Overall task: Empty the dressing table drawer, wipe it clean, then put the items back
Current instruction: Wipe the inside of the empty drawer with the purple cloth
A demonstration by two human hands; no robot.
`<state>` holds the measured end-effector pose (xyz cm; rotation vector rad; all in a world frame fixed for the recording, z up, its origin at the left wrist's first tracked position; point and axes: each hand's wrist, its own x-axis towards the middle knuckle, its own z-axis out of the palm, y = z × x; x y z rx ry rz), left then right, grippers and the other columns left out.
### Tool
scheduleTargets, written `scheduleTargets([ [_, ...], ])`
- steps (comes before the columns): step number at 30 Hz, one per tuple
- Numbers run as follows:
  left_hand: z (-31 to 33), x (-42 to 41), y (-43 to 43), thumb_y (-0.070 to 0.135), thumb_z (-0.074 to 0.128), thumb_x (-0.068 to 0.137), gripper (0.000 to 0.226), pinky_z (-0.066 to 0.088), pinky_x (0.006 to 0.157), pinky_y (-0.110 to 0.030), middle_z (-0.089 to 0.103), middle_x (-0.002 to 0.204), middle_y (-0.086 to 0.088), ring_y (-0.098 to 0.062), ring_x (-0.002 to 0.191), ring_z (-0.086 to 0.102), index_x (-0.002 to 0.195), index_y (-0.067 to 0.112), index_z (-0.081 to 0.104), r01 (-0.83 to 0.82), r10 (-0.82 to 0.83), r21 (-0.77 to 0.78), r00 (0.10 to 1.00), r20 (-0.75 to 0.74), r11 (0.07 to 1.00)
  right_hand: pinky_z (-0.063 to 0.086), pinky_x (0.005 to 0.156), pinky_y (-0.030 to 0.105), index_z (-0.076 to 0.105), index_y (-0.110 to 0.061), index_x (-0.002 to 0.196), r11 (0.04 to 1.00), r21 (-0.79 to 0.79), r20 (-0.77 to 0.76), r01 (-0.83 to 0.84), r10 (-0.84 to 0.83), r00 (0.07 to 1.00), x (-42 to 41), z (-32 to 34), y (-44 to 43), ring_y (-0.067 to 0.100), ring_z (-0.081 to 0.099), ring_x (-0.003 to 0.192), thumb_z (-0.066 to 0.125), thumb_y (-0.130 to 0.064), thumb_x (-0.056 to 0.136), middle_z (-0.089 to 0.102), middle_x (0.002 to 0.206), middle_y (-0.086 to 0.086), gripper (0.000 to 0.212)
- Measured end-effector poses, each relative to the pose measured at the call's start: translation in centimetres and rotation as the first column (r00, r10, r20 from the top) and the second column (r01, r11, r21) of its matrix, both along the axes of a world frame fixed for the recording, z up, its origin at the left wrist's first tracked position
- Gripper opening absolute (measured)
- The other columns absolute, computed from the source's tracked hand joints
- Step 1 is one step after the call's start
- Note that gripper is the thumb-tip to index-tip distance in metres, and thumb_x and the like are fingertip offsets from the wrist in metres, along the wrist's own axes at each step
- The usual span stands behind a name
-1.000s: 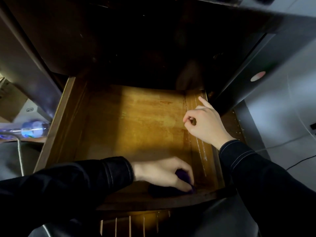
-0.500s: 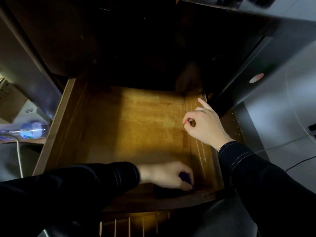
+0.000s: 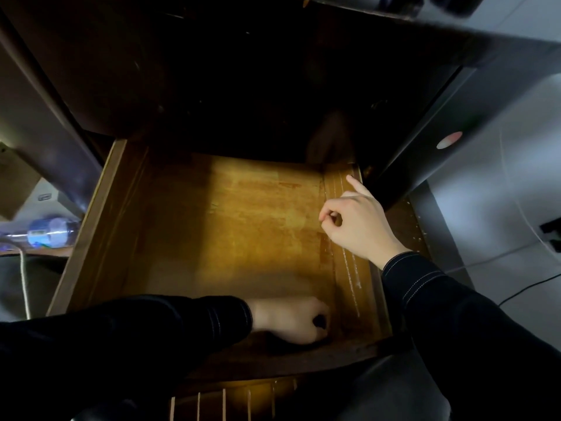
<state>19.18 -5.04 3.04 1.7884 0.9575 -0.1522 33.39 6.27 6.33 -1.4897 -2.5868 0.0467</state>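
Left hand is fisted, knuckles up, clamped on a dark wad, most likely the cloth. It's pressed to the drawer floor at the lower right corner of the drawer, hard against the front wall. Only a sliver of cloth shows between the fingers. Right hand sits on the right side wall about halfway up. Its fingers are curled toward the thumb, index straight and pointing up along the wall, nothing visible in it. Looks like a brace, not a grip.

Bench fills the top of the frame, dark, detail lost. Drawer is pulled well out below it, long axis running bottom to top of frame. Nothing shows inside it but hands and cloth; the floor is blotchy.

Judgement: emptying is done, wiping is under way, refill not started.

Key relation: the rest of the floor lies up and left of the left hand, so the next strokes should run leftward along the front wall, then up-frame. The left hand owns the cloth. The right hand is well apart from it, up the right wall and off the floor.

Slatted tray is at bottom centre. Bottle and cable are at the left edge, outside the drawer.
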Motion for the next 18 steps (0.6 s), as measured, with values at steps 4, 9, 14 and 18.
scheduleTargets([
  [4,0.9,-0.8,0.1,0.015,0.062,0.097,0.017,0.051,0.092,-0.033,0.066,0.112,-0.004,-0.016,0.100,0.061,0.112,0.010,0.067,-0.058,0.075,-0.066,0.956,0.284,0.996,-0.016,0.114,0.008,0.073,-0.027,0.075,1.000,-0.004,-0.008,0.006,-0.006,1.000,0.0,-0.1,0.1,0.017,0.065,0.086,0.064,-0.021,0.088,0.058,0.060,-0.010,0.017],
  [9,0.5,0.1,0.1,0.018,0.060,0.099,0.021,0.050,0.093,-0.036,0.066,0.116,-0.011,-0.017,0.101,0.061,0.116,0.007,0.066,-0.079,0.102,-0.101,0.963,0.249,0.992,-0.015,0.115,0.009,0.073,-0.027,0.075,1.000,-0.016,-0.016,0.003,-0.003,1.000,0.0,0.0,0.2,0.016,0.064,0.083,0.064,-0.020,0.088,0.058,0.058,-0.008,0.017],
  [14,0.7,0.2,0.2,0.013,0.061,0.098,0.021,0.050,0.097,-0.035,0.067,0.117,-0.012,-0.023,0.105,0.062,0.116,0.004,0.068,-0.075,0.081,-0.030,0.959,0.270,0.997,-0.015,0.115,0.009,0.073,-0.026,0.076,1.000,-0.006,-0.013,-0.002,0.002,1.000,0.0,-0.1,0.2,0.016,0.064,0.082,0.064,-0.020,0.088,0.058,0.058,-0.009,0.017],
  [18,1.5,-0.3,0.2,0.005,0.066,0.094,0.019,0.051,0.088,-0.023,0.069,0.111,-0.019,-0.012,0.093,0.063,0.110,-0.003,0.070,-0.153,0.217,-0.169,0.847,0.485,0.974,-0.015,0.115,0.008,0.073,-0.025,0.075,1.000,-0.003,-0.025,-0.008,0.008,1.000,0.0,-0.1,0.2,0.020,0.065,0.082,0.066,-0.018,0.087,0.058,0.059,-0.008,0.016],
])
